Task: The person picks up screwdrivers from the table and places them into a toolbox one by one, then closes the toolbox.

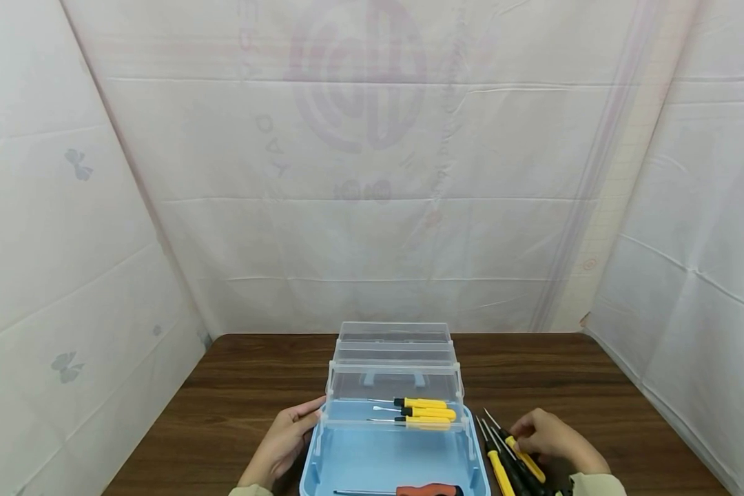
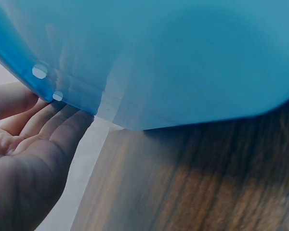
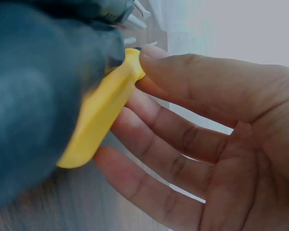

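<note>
My left hand [image 1: 287, 441] holds the left edge of a light blue toolbox [image 1: 372, 458], whose clear lid [image 1: 397, 351] stands raised at the back. In the left wrist view, thumb and fingers meet the box's blue edge [image 2: 82, 109]. Right of the box, my right hand [image 1: 554, 441] pinches a yellow-handled screwdriver [image 3: 103, 113] near the neck of its handle. It lies against several black-handled screwdrivers [image 1: 513, 468] and another yellow-handled one [image 1: 499, 473]. Three yellow-handled screwdrivers [image 1: 430, 413] lie behind the clear plastic, and a red-handled screwdriver [image 1: 430, 490] rests at the box's front.
Dark wooden tabletop [image 1: 254, 372] surrounds the box on the left, back and right. White sheeting [image 1: 372, 241] hangs behind the table and along both sides.
</note>
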### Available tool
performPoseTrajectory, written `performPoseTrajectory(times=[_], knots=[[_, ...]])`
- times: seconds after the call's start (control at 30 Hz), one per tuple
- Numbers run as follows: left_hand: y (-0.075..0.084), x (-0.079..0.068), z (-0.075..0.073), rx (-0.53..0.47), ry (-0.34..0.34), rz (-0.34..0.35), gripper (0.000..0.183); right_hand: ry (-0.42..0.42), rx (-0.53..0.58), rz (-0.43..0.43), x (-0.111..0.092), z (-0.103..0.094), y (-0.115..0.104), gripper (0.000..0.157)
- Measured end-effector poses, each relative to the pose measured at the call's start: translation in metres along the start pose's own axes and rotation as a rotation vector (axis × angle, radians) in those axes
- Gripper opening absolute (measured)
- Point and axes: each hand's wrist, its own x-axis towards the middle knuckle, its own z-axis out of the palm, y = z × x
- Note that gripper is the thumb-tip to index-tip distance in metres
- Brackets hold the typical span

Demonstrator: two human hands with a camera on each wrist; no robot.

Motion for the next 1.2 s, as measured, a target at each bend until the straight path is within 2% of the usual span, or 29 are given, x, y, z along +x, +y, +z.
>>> performPoseTrajectory(times=[0.23, 0.4, 0.53, 0.8, 1.2], knots=[[0.0003, -0.0003, 0.0001, 0.007, 0.001, 0.001, 0.05, -0.008, 0.007, 0.031, -0.0009, 0.0005, 0.0009, 0.02], [0.0005, -0.001, 0.0002, 0.008, 0.0, 0.005, 0.05, -0.017, -0.011, 0.014, -0.0003, 0.0005, 0.0026, 0.022], [0.0008, -0.0012, 0.0003, 0.012, 0.0, 0.004, 0.051, -0.015, -0.015, 0.031, -0.0003, 0.0003, 0.0032, 0.024], [0.0021, -0.0012, 0.0003, 0.02, -0.004, 0.007, 0.051, 0.032, -0.026, 0.105, -0.0013, 0.0024, -0.0009, 0.022], [0.0017, -0.0013, 0.0003, 0.037, -0.001, 0.006, 0.053, 0.05, -0.036, 0.12, -0.0029, 0.0037, -0.0047, 0.019]])
